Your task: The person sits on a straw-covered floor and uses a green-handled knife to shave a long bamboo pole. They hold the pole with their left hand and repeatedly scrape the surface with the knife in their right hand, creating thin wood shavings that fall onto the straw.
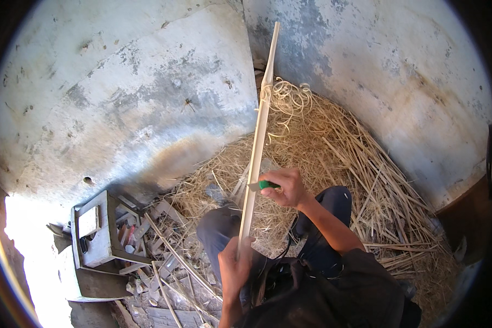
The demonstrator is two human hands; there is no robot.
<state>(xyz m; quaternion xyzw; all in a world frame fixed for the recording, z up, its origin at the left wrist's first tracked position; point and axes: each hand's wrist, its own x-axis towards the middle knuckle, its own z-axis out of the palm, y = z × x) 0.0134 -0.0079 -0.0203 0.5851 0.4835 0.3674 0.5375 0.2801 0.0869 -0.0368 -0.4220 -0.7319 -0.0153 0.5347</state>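
Rough workshop corner with heaped shavings (306,143) beside stained walls (153,71).

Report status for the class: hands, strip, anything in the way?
Left hand: gripping strip near its lower end. Right hand: holding knife, blade at strip. Shavings curled by strip's upper part, none seen at blade.

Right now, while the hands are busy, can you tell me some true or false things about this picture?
1. The right hand's grip is on a green-handled knife. True.
2. The left hand holds the strip's far end. False: the left hand's grip is on the near end of the long pale strip.
3. Curly shavings show beside the strip's far part. True.
4. The boxy frame is on the right. False: the boxy frame is on the left.
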